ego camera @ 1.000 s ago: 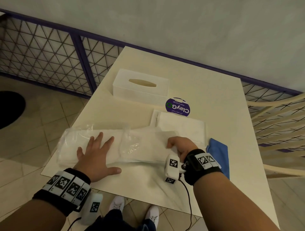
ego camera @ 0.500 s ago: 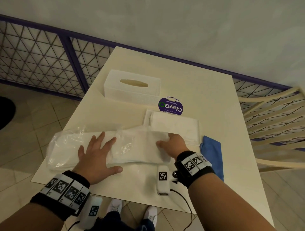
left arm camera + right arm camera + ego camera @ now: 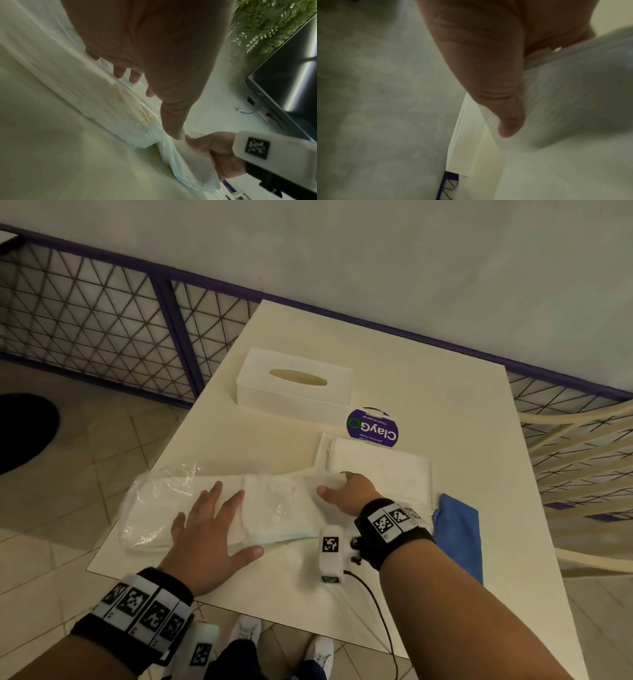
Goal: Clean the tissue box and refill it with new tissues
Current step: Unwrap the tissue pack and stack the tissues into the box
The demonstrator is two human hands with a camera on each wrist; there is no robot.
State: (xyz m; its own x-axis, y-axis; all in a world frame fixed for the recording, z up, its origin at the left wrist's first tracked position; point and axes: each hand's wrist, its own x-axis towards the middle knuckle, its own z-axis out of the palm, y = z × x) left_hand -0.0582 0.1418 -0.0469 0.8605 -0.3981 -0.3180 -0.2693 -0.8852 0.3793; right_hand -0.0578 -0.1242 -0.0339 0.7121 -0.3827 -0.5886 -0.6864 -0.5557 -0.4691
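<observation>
Since the earlier frame my right hand slid further into the tissue pack, pinching tissues; my left hand presses flat. Beside that pinch, I fear the thin wrapper tears.

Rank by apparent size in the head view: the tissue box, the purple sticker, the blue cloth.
1. Tissue box, largest.
2. Blue cloth, though it lies nearer the camera and the arm partly hides it.
3. Purple sticker, smallest.
</observation>
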